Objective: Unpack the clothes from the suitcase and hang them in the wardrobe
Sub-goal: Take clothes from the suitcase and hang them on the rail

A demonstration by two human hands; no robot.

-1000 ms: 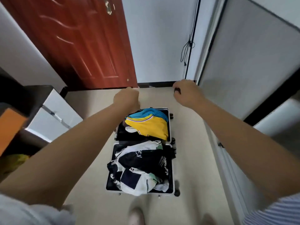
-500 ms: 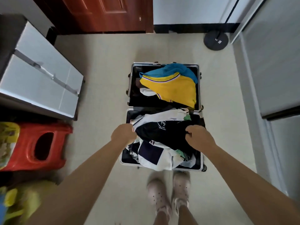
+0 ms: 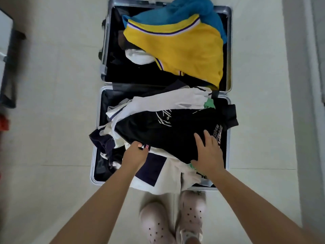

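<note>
An open silver-framed suitcase (image 3: 96,155) lies flat on the floor. Its far half holds a yellow jersey (image 3: 184,50) and a blue garment (image 3: 186,11) on top of it. The near half is heaped with clothes, with a black shirt with white lettering (image 3: 158,131) on top of white and navy garments (image 3: 154,169). My left hand (image 3: 134,156) grips the near left edge of the black shirt. My right hand (image 3: 208,153) rests on the shirt's right part with its fingers spread straight.
Pale floor tiles surround the suitcase. My two feet in pale clogs (image 3: 172,221) stand at its near edge. A grey cabinet (image 3: 7,67) sits at the left edge, a red stool (image 3: 3,123) below it. The wardrobe's base (image 3: 316,67) runs along the right.
The view has tilted down from the door and wall to the suitcase. Both hands have come down from chest height onto the black shirt in the near half.
</note>
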